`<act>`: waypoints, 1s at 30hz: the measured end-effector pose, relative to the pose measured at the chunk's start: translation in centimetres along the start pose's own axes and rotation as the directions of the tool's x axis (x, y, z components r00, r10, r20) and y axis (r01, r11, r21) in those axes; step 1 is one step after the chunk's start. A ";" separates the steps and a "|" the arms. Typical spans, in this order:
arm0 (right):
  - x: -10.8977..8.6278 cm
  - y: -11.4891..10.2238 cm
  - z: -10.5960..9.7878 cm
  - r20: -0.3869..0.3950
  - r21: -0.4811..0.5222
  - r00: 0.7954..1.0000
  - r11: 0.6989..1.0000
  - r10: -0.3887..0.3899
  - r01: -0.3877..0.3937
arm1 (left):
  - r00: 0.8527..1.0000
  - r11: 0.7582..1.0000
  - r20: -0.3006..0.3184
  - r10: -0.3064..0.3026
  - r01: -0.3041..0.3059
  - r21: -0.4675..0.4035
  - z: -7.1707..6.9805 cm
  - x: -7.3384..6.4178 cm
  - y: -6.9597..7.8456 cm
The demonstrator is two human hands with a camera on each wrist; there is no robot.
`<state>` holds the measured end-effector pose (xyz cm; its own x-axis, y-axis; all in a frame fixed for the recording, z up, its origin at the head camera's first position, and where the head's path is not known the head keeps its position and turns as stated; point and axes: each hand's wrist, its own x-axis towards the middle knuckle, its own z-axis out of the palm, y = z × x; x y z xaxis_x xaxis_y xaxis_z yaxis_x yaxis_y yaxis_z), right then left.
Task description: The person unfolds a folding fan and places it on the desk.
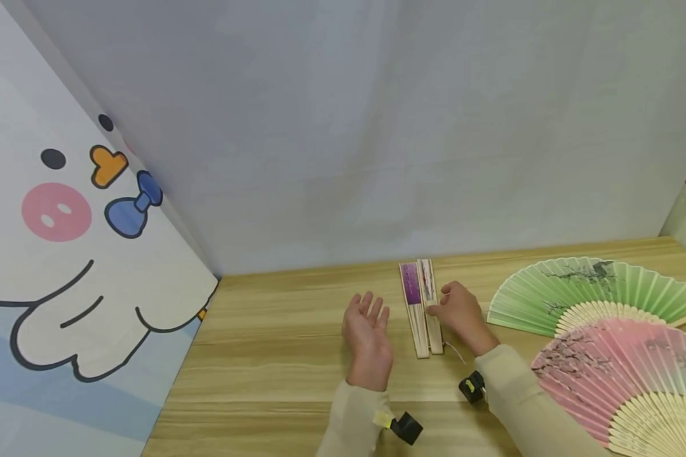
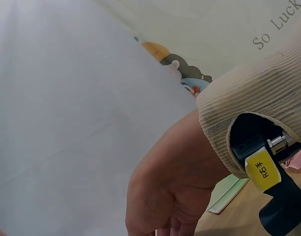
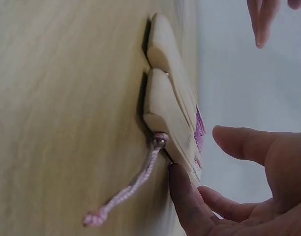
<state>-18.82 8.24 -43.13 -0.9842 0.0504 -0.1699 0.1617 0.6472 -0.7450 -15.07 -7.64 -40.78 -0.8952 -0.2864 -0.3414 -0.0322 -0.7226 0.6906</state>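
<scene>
Two folded fans lie side by side on the table. The left one, a purple folded fan (image 1: 411, 285), sits against a white folded fan (image 1: 428, 282) with a printed pattern. From the rivet end of the white fan hangs a knotted pink cord (image 3: 135, 184). My right hand (image 1: 460, 315) is beside the white fan, a fingertip right at its edge and the thumb apart from the other fingers. Left of the fans, my left hand (image 1: 368, 336) is held palm up with relaxed fingers and nothing in it.
A spread green fan (image 1: 520, 298) lies to the right, with a spread pink fan (image 1: 577, 368) nearer and overlapping it. Behind the wooden table (image 1: 263, 355) hangs a pale cloth (image 1: 377, 127). A cartoon-printed panel (image 1: 63, 273) stands on the left.
</scene>
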 end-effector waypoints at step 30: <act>0.7 -0.4 0.5 0.030 -0.007 0.997 0.998 0.066 -0.066 | 0.998 0.994 0.032 -0.060 0.057 0.099 0.9 0.1 -1.6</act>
<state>-19.55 7.64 -43.21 -0.9688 0.0698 -0.2379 0.2254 0.6481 -0.7274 -15.52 -5.96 -41.40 -0.9053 -0.2224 -0.3618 -0.1265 -0.6720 0.7297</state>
